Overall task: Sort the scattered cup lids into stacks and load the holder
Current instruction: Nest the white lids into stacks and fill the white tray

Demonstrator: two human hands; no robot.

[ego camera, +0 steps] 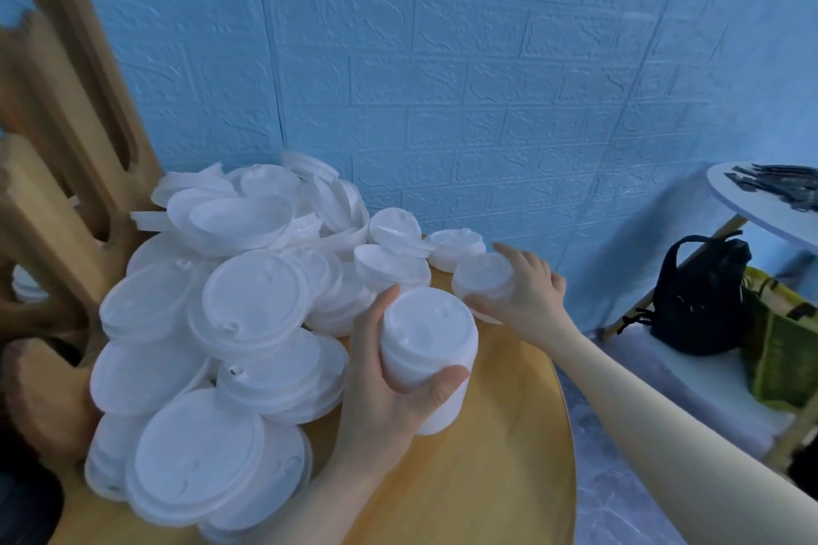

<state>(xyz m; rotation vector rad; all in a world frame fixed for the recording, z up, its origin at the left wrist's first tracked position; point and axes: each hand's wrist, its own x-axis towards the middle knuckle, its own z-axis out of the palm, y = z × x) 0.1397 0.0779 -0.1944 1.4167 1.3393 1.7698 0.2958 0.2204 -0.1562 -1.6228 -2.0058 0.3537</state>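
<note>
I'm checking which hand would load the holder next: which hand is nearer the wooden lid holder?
Left. The left hand grips a stack of small lids near the table's middle, closer to the wooden holder at far left. The right hand grips another small stack farther right.

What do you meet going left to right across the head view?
Wooden holder → lid pile → left hand gripping lid stack → right hand on small stack → black bag → white table.
</note>
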